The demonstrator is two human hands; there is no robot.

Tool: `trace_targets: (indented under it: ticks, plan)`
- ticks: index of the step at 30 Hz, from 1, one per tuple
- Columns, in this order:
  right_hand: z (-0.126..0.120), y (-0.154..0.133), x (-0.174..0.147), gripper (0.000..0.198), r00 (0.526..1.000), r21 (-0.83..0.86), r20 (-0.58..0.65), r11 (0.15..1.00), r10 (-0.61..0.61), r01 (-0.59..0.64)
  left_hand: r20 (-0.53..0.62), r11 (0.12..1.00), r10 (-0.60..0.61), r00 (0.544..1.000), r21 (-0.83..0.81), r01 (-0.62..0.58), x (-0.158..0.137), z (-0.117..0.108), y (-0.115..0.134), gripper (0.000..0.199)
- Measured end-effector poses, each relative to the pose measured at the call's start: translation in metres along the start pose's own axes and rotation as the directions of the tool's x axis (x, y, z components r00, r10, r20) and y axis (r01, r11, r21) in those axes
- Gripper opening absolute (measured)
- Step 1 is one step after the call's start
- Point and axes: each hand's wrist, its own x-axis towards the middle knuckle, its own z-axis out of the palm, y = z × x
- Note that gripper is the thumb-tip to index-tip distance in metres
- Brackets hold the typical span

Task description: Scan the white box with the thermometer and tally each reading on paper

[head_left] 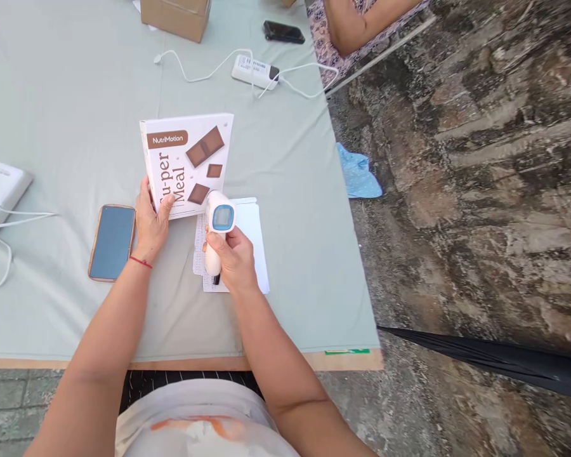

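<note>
My left hand (153,219) grips the lower left corner of a white box (171,171) printed with chocolate pieces and the words "NutriMotion" and "Meal". Its thumb lies across the front, and the box is tilted up toward me. In my right hand (238,257) is a white infrared thermometer (214,254) with a blue-framed screen, my fingers wrapped round its handle. The thermometer's head overlaps the box's lower right corner; whether they touch I cannot tell. Beneath it lie white papers (257,254), partly hidden, with a black object's tip showing below the handle.
A smartphone (113,242) lies left of my left forearm. White power banks with cables stand at the far left (7,184) and at the back (247,71). Farther back are a cardboard box (176,16) and a black phone (283,32). Another person's arm (356,28) rests beyond the table's right edge.
</note>
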Motion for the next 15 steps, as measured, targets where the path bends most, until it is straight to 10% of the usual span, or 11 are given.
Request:
trace_targets:
  ticks: [15]
  plan:
    - [-0.059,-0.023,-0.039,0.043,0.969,-0.095,-0.223,0.991,-0.110,0.090,0.009,0.998,0.053,0.999,0.029,-0.053,0.008,-0.008,0.012,0.063]
